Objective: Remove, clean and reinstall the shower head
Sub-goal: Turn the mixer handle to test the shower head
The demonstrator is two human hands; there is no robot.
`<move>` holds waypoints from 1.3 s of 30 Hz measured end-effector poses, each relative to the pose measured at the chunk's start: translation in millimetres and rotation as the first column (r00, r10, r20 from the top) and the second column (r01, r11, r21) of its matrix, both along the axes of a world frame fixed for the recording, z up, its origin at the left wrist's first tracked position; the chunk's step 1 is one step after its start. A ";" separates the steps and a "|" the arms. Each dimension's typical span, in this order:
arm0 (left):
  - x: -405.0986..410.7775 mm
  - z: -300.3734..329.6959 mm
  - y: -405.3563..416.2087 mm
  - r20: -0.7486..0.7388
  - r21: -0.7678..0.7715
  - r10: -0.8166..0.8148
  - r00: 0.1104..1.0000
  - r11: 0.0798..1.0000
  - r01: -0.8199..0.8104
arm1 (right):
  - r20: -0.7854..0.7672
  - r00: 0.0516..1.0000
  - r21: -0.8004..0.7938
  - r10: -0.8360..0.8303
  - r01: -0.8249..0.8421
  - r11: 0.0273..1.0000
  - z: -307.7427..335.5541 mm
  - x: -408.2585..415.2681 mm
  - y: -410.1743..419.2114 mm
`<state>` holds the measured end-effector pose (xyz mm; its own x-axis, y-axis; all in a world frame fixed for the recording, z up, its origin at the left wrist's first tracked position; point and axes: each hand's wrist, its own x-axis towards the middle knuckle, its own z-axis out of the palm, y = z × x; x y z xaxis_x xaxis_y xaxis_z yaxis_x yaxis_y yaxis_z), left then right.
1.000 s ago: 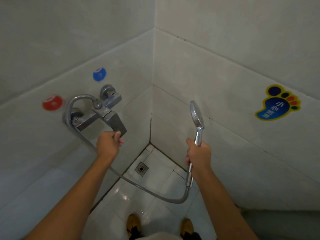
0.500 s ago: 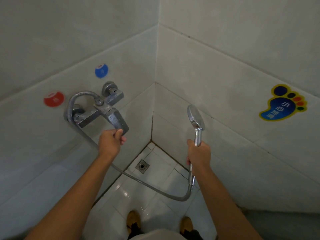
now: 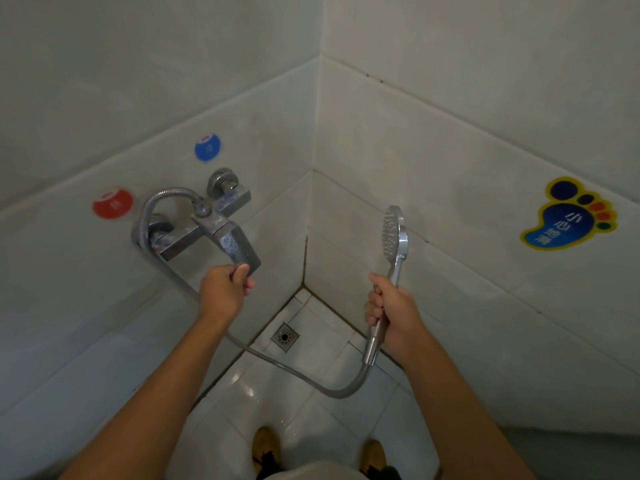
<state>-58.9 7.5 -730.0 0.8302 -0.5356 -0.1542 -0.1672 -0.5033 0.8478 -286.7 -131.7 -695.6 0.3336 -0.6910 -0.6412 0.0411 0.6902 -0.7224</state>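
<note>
My right hand [image 3: 393,313] grips the handle of a chrome shower head [image 3: 394,233], held upright with its nozzle face turned left. A metal hose [image 3: 304,374] runs from the handle's lower end, loops low over the floor and climbs to the wall faucet [image 3: 194,230]. My left hand [image 3: 225,289] grips the tip of the faucet's flat lever [image 3: 239,249], which juts out from the left wall. No water shows at the nozzles.
A red sticker [image 3: 112,203] and a blue sticker [image 3: 207,147] mark the left wall above the faucet. A foot-shaped sticker [image 3: 568,218] is on the right wall. A floor drain [image 3: 285,336] sits in the corner. My shoes [image 3: 266,445] stand on the white floor tiles.
The shower head has turned so its nozzle face shows more. My left hand stays on the lever, which looks slightly higher. The view has shifted a little.
</note>
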 end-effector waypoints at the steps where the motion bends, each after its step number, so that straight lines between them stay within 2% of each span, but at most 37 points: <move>1: 0.4 0.0 0.6 0.001 -0.003 0.000 1.000 1.000 0.000 | -0.024 1.000 -0.016 -0.002 0.001 1.000 -0.5 0.6 -0.1; 5: -0.4 0.8 1.3 0.003 -0.010 0.004 1.000 1.000 -0.004 | -0.235 0.971 -0.209 -0.049 -0.001 0.978 -6.7 2.9 1.0; 9: -2.2 3.0 0.7 0.007 -0.011 0.009 1.000 1.000 -0.009 | -0.497 0.863 -0.407 -0.086 -0.145 0.902 -12.0 1.7 -1.8; 12: -1.4 2.7 0.4 0.005 -0.016 0.008 1.000 1.000 -0.008 | -0.659 0.747 -0.449 -0.091 -0.293 0.844 -15.7 0.5 -5.1; 16: -1.2 1.4 0.9 0.005 -0.020 0.002 1.000 1.000 -0.002 | -0.708 0.705 -0.418 -0.044 -0.367 0.831 -15.9 2.4 -5.6; 18: -1.6 1.8 0.4 -0.003 -0.024 0.007 1.000 1.000 -0.007 | -0.708 0.706 -0.404 -0.018 -0.384 0.830 -13.6 4.9 -6.7; 21: -3.0 3.3 -0.3 -0.003 -0.023 0.014 1.000 1.000 -0.014 | -0.620 0.784 -0.417 0.034 -0.366 0.832 -7.2 9.5 -6.6; 26: -3.9 4.9 0.4 0.001 -0.019 0.018 1.000 1.000 -0.018 | -0.344 0.929 -0.366 0.134 -0.265 0.892 6.8 16.3 -4.2; 31: -5.1 6.3 1.5 0.026 -0.011 0.015 1.000 1.000 -0.014 | -0.091 0.981 -0.240 0.171 -0.188 0.952 18.6 19.4 -4.9; 34: -2.9 2.8 1.4 0.006 -0.025 0.017 1.000 1.000 -0.017 | -0.082 0.987 -0.229 0.140 -0.156 0.961 18.8 19.3 -7.8; 39: -3.0 1.6 0.9 0.000 -0.017 0.031 1.000 0.999 -0.031 | -0.200 0.977 -0.333 0.080 -0.144 0.932 13.0 15.4 -10.9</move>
